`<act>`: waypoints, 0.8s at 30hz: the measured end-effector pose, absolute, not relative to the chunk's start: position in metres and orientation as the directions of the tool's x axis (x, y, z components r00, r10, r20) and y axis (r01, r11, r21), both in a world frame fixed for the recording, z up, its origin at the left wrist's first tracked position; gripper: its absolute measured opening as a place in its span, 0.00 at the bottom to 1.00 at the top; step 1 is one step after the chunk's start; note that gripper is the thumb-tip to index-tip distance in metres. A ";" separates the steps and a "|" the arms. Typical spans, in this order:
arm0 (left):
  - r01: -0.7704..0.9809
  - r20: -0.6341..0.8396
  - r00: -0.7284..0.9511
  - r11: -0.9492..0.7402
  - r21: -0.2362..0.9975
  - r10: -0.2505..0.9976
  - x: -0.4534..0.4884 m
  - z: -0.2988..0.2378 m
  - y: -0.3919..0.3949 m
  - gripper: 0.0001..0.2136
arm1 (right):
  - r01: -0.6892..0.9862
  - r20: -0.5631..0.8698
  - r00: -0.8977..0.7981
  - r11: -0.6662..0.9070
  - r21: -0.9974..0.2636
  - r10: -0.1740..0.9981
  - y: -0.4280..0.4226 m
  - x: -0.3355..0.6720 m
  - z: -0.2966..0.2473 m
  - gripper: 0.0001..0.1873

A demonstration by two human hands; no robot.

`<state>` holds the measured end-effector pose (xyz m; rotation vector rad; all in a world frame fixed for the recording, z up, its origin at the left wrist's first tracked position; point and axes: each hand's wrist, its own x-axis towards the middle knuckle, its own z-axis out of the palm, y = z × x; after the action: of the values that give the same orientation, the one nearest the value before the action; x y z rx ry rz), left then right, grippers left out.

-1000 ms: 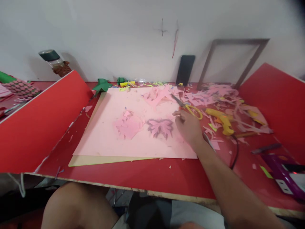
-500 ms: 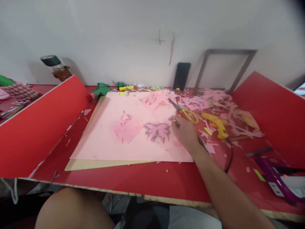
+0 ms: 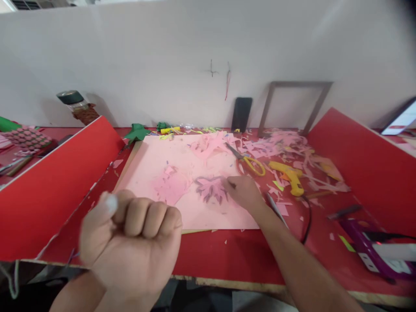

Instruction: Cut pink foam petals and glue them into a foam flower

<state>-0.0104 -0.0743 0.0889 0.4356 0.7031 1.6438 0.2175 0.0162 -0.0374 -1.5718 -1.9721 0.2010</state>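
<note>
The left hand (image 3: 131, 242) is a tight fist, hiding the pink sheet's (image 3: 198, 219) near left corner. The pink butterfly (image 3: 210, 188) lies nearer the sheet's right edge. The right hand (image 3: 243, 190) is curled beside it; I can't tell if it pinches anything.

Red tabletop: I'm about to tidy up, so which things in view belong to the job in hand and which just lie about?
Likely in the job:
butterfly cut-out, by the right hand
pink sheet beneath it
perhaps the scissors

Apparently lying about:
dark frame
green-capped bottle
black slab
</note>
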 end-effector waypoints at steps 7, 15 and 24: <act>-0.802 -0.245 -0.256 -0.064 0.594 0.935 -0.015 0.053 -0.017 0.22 | 0.842 0.371 -0.247 0.388 -0.376 0.895 0.007 0.204 -0.036 0.25; -0.798 -0.275 -0.240 -0.028 0.602 0.931 -0.038 0.029 0.004 0.22 | 0.767 0.369 -0.529 0.617 -0.177 0.764 -0.010 0.173 -0.025 0.24; -0.773 -0.275 -0.265 -0.033 0.633 0.924 -0.035 0.023 0.010 0.21 | 0.992 0.040 0.093 -0.089 -0.086 0.995 0.059 0.225 0.029 0.19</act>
<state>-0.0348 0.0101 0.0234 0.2463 0.8268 1.6500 0.2254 0.0593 0.0294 -2.2533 -2.0559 0.0437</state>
